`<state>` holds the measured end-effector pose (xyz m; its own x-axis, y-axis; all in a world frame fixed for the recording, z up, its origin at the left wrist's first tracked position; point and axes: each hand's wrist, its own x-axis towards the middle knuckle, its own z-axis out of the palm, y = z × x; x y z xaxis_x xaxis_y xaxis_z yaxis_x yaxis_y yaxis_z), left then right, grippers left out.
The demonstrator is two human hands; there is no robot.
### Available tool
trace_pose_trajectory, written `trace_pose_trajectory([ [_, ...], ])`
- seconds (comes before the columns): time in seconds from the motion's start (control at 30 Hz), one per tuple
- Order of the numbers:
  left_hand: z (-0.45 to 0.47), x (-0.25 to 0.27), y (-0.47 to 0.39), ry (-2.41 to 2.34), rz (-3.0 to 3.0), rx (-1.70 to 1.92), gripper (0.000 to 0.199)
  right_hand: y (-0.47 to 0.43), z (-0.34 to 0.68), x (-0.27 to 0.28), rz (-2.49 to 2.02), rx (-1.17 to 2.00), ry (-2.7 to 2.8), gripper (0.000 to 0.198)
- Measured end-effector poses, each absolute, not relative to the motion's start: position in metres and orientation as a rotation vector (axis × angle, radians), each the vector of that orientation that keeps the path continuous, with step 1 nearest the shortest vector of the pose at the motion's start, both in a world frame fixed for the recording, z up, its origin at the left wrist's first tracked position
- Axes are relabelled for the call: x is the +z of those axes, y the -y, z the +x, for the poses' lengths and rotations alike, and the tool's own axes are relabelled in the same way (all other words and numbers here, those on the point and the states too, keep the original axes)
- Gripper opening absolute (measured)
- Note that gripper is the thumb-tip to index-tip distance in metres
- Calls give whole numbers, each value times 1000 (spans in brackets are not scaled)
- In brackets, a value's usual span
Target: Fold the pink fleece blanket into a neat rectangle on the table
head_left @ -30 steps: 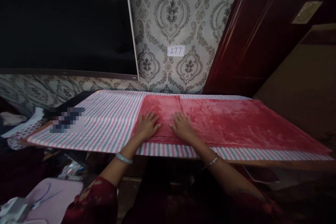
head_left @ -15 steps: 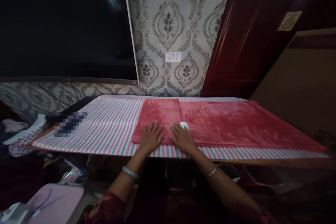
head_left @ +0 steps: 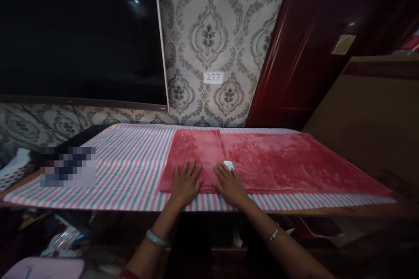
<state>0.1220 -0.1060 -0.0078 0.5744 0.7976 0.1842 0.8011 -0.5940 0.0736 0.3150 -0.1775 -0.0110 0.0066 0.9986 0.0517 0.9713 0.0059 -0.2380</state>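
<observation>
A plush red blanket [head_left: 278, 161] lies on the striped cloth [head_left: 131, 170], with its left part folded over into a thicker layer whose edge runs near the middle. My left hand [head_left: 186, 183] rests flat on the folded part near its front edge, fingers spread. Beside the fold's edge my right hand [head_left: 230, 184] also lies flat on the blanket, its fingers stretched out. A small white tag [head_left: 228, 165] shows by the right fingertips, partly covered by them. Neither hand grips anything.
Behind the table stands a patterned wall with a paper marked 277 [head_left: 213, 77]. A large dark screen [head_left: 81, 35] is at the left, a dark red wooden panel [head_left: 278, 74] at the right, and a brown box-like surface [head_left: 366, 113] beyond the blanket's right end. A pink stool top [head_left: 46, 268] sits below left.
The view has shifted slightly, so the table appears lower. Both hands stay flat in about the same places on the blanket, which looks unchanged.
</observation>
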Motion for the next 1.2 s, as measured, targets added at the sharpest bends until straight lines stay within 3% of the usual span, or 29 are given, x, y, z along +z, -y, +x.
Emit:
trace_pose_trajectory([
  [0.27, 112, 8, 94, 1430, -2951, -249, 56, 137, 350, 7, -1838, 249, 1876, 55],
  [0.43, 115, 55, 22, 1456, -2939, -486, 54, 56, 352, 42, -1893, 117, 1903, 52],
  [0.57, 137, 75, -42, 1782, -2743, -323, 62, -6, 345, 56, -2083, 102, 1932, 58],
  [0.93, 163, 12, -61, 1759, -2673, -154, 62, -37, 365, -1, -2280, 96, 1900, 70],
  [1.03, 156, 18, -65, 1803, -2729, -320, 62, -44, 369, 5, -2284, 103, 1941, 67],
  [1.2, 111, 24, -62, 2279, -2645, -1093, 72, -74, 377, 30, -2130, 206, 2138, 61],
])
